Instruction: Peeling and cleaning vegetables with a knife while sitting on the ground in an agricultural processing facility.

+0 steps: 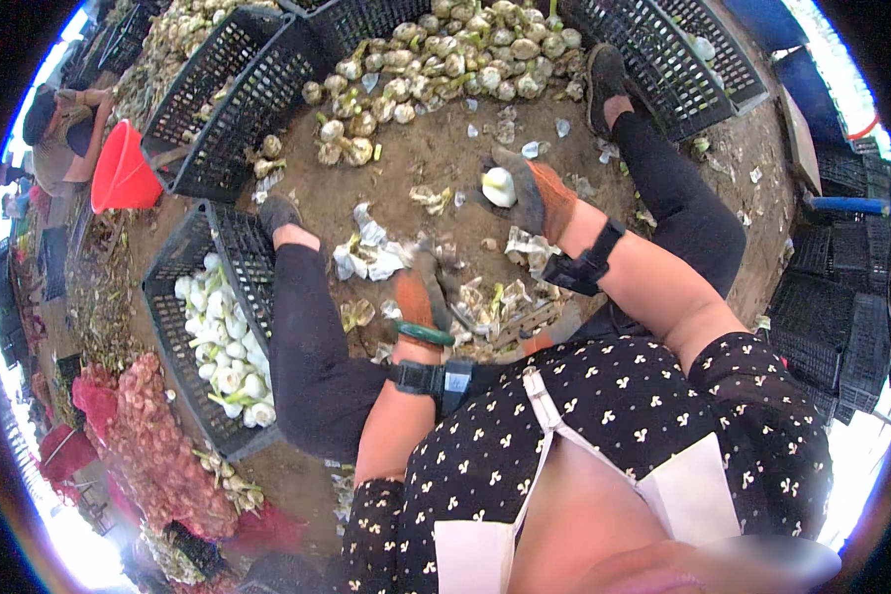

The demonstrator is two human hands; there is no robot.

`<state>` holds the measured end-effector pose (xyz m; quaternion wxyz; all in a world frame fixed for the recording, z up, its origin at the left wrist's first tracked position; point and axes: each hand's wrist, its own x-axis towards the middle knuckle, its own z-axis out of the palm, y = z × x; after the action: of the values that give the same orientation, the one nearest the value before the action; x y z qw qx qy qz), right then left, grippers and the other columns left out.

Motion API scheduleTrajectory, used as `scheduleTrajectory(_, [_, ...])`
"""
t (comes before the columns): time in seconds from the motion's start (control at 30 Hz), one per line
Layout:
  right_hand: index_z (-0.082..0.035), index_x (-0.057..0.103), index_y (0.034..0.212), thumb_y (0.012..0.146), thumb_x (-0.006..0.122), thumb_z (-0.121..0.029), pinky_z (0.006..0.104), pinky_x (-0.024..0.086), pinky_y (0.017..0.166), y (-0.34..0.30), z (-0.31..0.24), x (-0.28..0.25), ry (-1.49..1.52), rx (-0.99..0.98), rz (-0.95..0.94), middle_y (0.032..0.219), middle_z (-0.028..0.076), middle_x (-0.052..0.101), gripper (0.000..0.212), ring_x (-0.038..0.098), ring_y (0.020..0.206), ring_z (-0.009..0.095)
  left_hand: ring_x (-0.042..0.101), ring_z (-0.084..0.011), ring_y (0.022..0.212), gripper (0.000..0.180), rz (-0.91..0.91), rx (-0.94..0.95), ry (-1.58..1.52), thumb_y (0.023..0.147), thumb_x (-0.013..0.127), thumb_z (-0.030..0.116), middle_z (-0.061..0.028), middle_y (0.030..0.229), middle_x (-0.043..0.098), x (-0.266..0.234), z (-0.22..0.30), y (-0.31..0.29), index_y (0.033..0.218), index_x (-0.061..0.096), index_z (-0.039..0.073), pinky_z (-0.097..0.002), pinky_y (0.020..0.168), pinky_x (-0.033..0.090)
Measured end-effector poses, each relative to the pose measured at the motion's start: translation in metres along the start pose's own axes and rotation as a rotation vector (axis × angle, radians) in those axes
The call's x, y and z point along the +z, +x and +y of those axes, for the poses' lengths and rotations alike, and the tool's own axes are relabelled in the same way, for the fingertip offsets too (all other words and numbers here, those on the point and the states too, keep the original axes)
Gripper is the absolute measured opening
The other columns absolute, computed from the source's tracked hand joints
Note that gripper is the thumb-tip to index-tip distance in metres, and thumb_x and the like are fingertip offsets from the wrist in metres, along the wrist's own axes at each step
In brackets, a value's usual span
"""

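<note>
My right hand (533, 196), in a grey and orange work glove, holds a peeled white garlic bulb (499, 186) over the dirt floor. Its fingers are wrapped about the bulb from the side. Lower and to the left is my left hand (424, 295), gloved alike, with a green bangle at the wrist. Motion smears its fingers, so whether they grip anything is unclear. Torn white garlic skins (371, 252) lie beside it. Ahead of both hands rises a heap of unpeeled garlic bulbs (465, 49).
A black crate (158, 307) of peeled white bulbs stands outside my left leg. More black crates (252, 109) ring the heap. At left are a red bucket (126, 170), another person (61, 139) and full red mesh sacks (148, 436). Stacked crates (832, 297) stand at right.
</note>
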<state>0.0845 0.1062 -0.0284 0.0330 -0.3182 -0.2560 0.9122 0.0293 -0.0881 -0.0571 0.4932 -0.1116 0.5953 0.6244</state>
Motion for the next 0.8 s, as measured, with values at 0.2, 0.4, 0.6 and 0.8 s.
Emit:
scheduleTrajectory(0.2, [-0.003, 0.044, 0.114, 0.078, 0.055, -0.01, 0.0305, 0.041, 0.084, 0.004, 0.008, 0.092, -1.069, -0.976, -0.366, 0.111, 0.008, 0.05, 0.038, 0.051, 0.096, 0.019, 0.058, -0.022, 0.055, 0.017, -0.158, -0.129, 0.001, 0.074, 0.051, 0.011, -0.0094, 0.06, 0.058, -0.008, -0.037, 0.02, 0.083, 0.057, -0.001, -0.0303, 0.049, 0.046])
scheduleTrajectory(0.4, [0.001, 0.047, 0.11, 0.076, 0.053, -0.032, 0.0372, 0.042, 0.078, 0.148, -0.084, -0.066, -1.143, -0.324, 0.724, 0.099, 0.022, 0.055, 0.048, 0.055, 0.091, 0.029, 0.055, -0.0176, 0.066, 0.04, -0.384, 0.126, 0.416, 0.068, 0.051, 0.01, -0.01, 0.088, 0.06, -0.016, -0.063, 0.033, 0.107, 0.052, 0.002, -0.0269, 0.06, 0.045])
scheduleTrajectory(0.6, [-0.002, 0.043, 0.115, 0.077, 0.054, -0.026, 0.0371, 0.044, 0.077, 0.21, -0.134, -0.174, -1.263, -0.04, 1.015, 0.103, 0.015, 0.053, 0.046, 0.055, 0.09, 0.027, 0.059, -0.0245, 0.074, 0.047, -0.412, -0.39, 0.267, 0.076, 0.039, 0.001, -0.0139, 0.098, 0.057, -0.002, -0.021, 0.032, 0.123, 0.03, 0.001, -0.0332, 0.06, 0.051])
scheduleTrajectory(0.8, [-0.006, 0.039, 0.119, 0.078, 0.055, -0.02, 0.0371, 0.046, 0.076, 0.222, -0.129, -0.223, -0.912, -0.175, 0.936, 0.107, 0.009, 0.052, 0.046, 0.054, 0.09, 0.025, 0.057, -0.018, 0.063, 0.028, -0.257, -0.188, 0.445, 0.078, 0.042, 0.006, -0.0122, 0.09, 0.058, 0.0, -0.005, 0.04, 0.105, 0.046, 0.0, -0.0279, 0.054, 0.047])
